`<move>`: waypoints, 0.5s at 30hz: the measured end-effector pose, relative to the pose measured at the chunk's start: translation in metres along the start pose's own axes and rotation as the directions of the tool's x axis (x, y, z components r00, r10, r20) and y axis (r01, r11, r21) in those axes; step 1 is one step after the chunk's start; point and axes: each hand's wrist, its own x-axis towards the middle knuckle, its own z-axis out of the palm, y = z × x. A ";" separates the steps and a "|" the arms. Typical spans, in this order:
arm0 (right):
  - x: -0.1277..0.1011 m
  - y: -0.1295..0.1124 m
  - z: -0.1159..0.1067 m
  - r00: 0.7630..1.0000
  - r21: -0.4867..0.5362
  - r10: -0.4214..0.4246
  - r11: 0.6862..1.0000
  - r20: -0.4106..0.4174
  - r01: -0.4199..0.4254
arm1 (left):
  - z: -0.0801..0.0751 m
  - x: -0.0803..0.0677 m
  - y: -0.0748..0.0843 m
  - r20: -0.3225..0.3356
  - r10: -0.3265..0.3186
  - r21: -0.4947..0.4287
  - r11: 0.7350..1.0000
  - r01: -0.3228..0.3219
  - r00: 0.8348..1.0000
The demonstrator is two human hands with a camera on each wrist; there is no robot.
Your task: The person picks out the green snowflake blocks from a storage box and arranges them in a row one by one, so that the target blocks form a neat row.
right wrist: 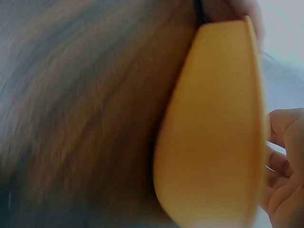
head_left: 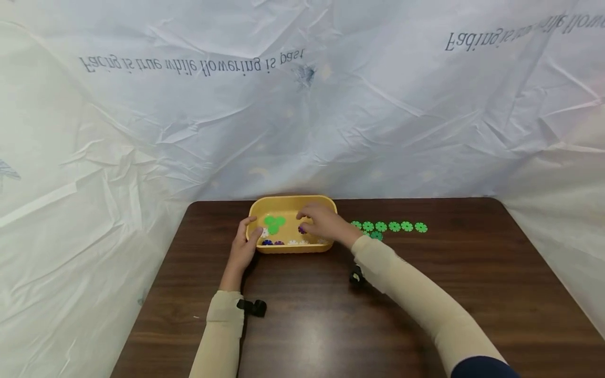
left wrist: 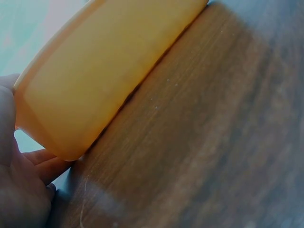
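Yellow tray [head_left: 289,202] gripped by left hand [head_left: 243,248]; right hand [head_left: 321,223] fingers curled inside, pinch unclear.

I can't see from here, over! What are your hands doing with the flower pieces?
Left hand holds the yellow tub by its corner. Right hand is inside it, fingers at a purple piece. Green pieces sit in a row on the table. Nothing blocking.

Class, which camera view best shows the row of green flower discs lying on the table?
The head view: the green flower discs lie in a row right of the yellow tub. Both wrist views show only the tub's outer wall, wood and fingers, no row.
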 end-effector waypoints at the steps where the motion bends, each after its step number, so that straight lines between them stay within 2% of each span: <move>1: 0.004 -0.002 0.005 1.000 0.001 -0.001 1.000 0.011 0.001 | 0.000 0.003 -0.005 0.001 0.004 -0.007 1.000 -0.004 1.000; 5: 0.018 -0.010 0.019 0.998 0.023 0.009 1.000 0.060 -0.011 | 0.001 0.013 -0.026 -0.013 0.020 -0.032 0.999 -0.021 1.000; 8: 0.027 -0.015 0.027 0.995 0.032 0.036 0.999 0.097 -0.039 | 0.003 0.015 -0.031 -0.035 0.037 -0.026 0.999 -0.038 0.999; 15: 0.040 -0.018 0.043 0.994 -0.114 0.043 0.993 0.104 -0.031 | 0.006 0.014 -0.034 -0.062 0.054 0.012 0.999 -0.053 0.997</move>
